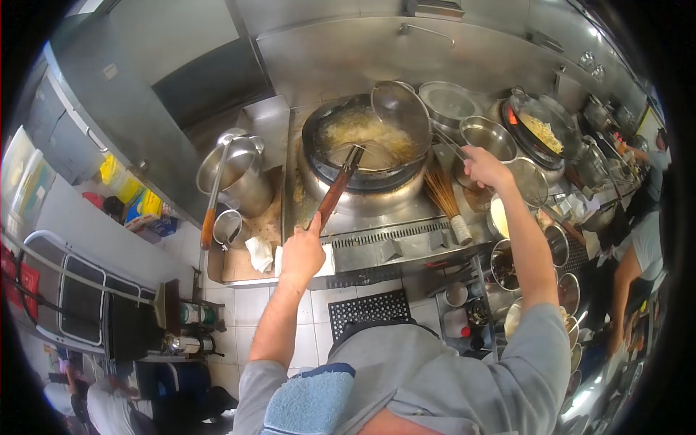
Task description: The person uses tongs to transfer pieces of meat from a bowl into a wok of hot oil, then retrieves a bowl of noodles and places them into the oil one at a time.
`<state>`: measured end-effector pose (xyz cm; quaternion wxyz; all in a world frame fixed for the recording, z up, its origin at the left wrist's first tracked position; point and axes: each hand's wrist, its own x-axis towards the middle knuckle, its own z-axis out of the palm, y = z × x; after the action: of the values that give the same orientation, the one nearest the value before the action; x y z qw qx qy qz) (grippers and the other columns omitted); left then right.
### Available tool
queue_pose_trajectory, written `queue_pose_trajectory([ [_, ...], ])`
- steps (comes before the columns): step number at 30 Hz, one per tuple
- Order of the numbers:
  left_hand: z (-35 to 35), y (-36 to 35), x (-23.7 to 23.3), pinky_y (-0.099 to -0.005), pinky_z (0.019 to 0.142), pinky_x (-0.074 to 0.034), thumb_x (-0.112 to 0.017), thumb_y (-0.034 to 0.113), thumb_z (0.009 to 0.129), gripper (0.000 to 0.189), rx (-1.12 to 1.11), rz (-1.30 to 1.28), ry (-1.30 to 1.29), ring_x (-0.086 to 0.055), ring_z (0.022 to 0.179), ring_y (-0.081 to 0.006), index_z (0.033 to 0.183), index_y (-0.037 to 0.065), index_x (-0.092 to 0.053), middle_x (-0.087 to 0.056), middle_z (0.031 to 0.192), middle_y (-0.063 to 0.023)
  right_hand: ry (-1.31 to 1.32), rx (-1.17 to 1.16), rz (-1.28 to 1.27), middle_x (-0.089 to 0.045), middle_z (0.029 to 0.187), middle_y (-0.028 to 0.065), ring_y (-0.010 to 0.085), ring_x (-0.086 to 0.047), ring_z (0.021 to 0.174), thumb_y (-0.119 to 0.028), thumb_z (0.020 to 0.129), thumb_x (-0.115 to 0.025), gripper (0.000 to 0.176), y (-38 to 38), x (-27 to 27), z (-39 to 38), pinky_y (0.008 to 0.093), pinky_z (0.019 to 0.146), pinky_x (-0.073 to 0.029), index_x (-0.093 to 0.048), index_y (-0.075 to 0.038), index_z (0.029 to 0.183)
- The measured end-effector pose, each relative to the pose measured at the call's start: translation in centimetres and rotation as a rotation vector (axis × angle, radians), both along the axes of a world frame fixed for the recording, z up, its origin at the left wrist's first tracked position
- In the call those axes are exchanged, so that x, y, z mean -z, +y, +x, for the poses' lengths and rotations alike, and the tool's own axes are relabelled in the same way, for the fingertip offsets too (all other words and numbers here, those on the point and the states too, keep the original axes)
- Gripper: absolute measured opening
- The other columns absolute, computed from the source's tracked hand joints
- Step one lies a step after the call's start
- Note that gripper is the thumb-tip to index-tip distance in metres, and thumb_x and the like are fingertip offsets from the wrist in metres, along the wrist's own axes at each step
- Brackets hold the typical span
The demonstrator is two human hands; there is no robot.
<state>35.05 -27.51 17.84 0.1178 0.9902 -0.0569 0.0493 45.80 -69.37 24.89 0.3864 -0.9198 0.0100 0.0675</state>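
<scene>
"Where's the wooden-handled skimmer [336, 193]?"
"Ahead of the left hand [303, 255], which grips its handle; the mesh is inside the wok [312, 141]."
"Right hand [484, 167]?"
"Gripping a metal strainer [403, 119] by its handle, bowl tilted over the wok, leftward."

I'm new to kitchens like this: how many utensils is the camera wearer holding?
2. The left hand holds a wooden-handled skimmer, its mesh at the near side of the wok; the right hand holds a strainer, tilted at the wok's right side. No others show.
</scene>
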Motion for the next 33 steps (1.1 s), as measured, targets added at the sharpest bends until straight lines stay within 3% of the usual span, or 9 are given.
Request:
queue_pose_trajectory([
  [3,-0.2,0.6,0.1,-0.0490,0.073,-0.052,-0.057,0.006,0.080,0.061,0.010,-0.066,-0.051,-0.064,0.083,-0.0417,0.139,0.013,-0.044,-0.060,0.096,-0.0262,-0.049,0.053,0.016,-0.053,0.081,0.0058,0.0107,-0.044,0.050,-0.002,0.089,-0.045,0.054,-1.1,-0.1,-0.6,0.0264,0.040,-0.036,-0.035,-0.002,0.142],
  [6,-1.7,0.0,-1.0,-0.0496,0.074,-0.051,-0.059,0.008,0.082,0.057,-0.066,-0.140,-0.034,-0.063,0.083,-0.0417,0.137,0.016,-0.047,-0.062,0.095,-0.0247,-0.148,0.033,-0.036,-0.052,0.080,0.0056,0.0103,-0.045,0.052,-0.003,0.090,-0.046,0.054,-2.1,0.2,-0.6,0.0257,0.040,-0.036,-0.035,-0.002,0.143],
  [11,-3.6,-0.8,-2.7,-0.0496,0.075,-0.049,-0.060,0.005,0.080,0.059,-0.113,-0.277,-0.111,-0.062,0.084,-0.0423,0.137,0.015,-0.049,-0.063,0.089,-0.0255,-0.174,0.110,0.149,-0.053,0.081,0.0053,0.0097,-0.045,0.054,-0.004,0.091,-0.048,0.055,-4.2,2.9,0.0,0.0251,0.040,-0.036,-0.034,-0.002,0.144],
  [16,-0.1,-1.4,-1.2,-0.0496,0.077,-0.048,-0.060,0.005,0.078,0.062,-0.087,-0.313,-0.251,-0.062,0.086,-0.0422,0.138,0.018,-0.048,-0.063,0.092,-0.0256,-0.163,0.144,0.264,-0.053,0.082,0.0053,0.0094,-0.045,0.055,-0.007,0.091,-0.049,0.056,-4.1,3.1,-1.0,0.0248,0.040,-0.036,-0.032,-0.002,0.145],
  [19,4.1,-2.9,0.2,-0.0491,0.081,-0.048,-0.061,0.008,0.079,0.062,-0.173,-0.284,-0.156,-0.062,0.090,-0.0414,0.138,0.020,-0.048,-0.063,0.098,-0.0256,-0.178,0.185,0.339,-0.055,0.083,0.0064,0.0102,-0.047,0.055,-0.006,0.091,-0.049,0.055,-3.0,2.5,-2.4,0.0260,0.041,-0.037,-0.033,-0.002,0.144],
  [26,11.1,-4.6,4.6,-0.0475,0.086,-0.049,-0.057,0.013,0.085,0.059,-0.136,-0.250,-0.041,-0.062,0.098,-0.0393,0.139,0.031,-0.045,-0.062,0.103,-0.0226,-0.196,0.239,0.379,-0.058,0.084,0.0074,0.0117,-0.049,0.055,-0.007,0.092,-0.050,0.052,-0.7,2.3,-4.0,0.0280,0.042,-0.040,-0.037,-0.002,0.142],
  [33,10.2,-3.4,4.4,-0.0468,0.085,-0.050,-0.056,0.009,0.084,0.058,-0.089,-0.143,0.032,-0.063,0.097,-0.0394,0.138,0.030,-0.048,-0.060,0.106,-0.0235,-0.205,0.267,0.366,-0.058,0.082,0.0067,0.0123,-0.050,0.056,-0.010,0.092,-0.051,0.050,0.3,3.3,-5.5,0.0271,0.042,-0.040,-0.040,-0.002,0.140],
])
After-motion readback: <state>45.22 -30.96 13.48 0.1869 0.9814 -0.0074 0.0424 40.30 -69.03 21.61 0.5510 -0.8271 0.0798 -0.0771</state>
